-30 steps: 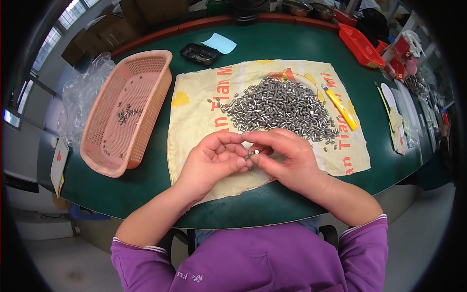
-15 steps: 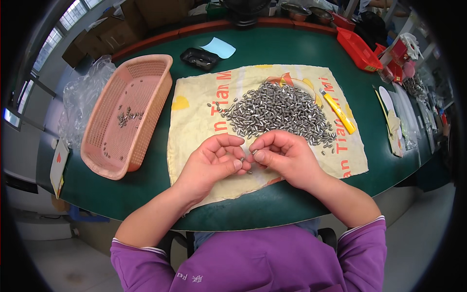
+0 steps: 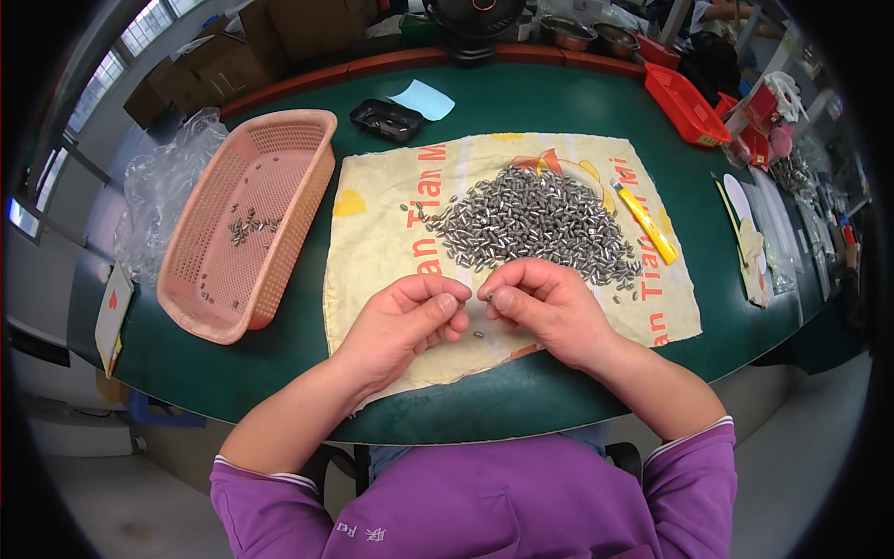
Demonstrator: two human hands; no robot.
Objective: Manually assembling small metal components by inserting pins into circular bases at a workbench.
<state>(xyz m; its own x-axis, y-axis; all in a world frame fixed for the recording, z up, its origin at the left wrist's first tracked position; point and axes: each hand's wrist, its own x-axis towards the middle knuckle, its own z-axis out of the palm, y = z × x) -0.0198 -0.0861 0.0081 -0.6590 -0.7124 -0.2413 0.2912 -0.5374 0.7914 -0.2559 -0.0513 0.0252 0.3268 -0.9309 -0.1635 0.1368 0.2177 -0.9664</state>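
Note:
A large pile of small oval metal pieces (image 3: 531, 219), some shiny and some dull grey, lies on a pale yellow printed cloth (image 3: 372, 233). In front of it, my right hand (image 3: 548, 303) pinches one small metal piece (image 3: 491, 296) between thumb and forefinger. My left hand (image 3: 402, 321) is close by, thumb pressed to forefinger and the other fingers curled; whatever it may hold is hidden. Between and just below the hands, a single loose metal piece (image 3: 479, 334) rests on the cloth.
At left stands a pink plastic basket (image 3: 296, 238) with several metal pieces inside, beside a clear plastic bag (image 3: 154, 200). A yellow utility knife (image 3: 647, 224) lies right of the pile. Behind are a black tray (image 3: 386, 119) and blue paper (image 3: 424, 98); a red basket (image 3: 684, 102) sits far right.
My left thumb has closed up against the forefinger, and the metal piece seen at its fingertips no longer shows. Both hands stay nearly in place; the loose piece beneath them is now more exposed.

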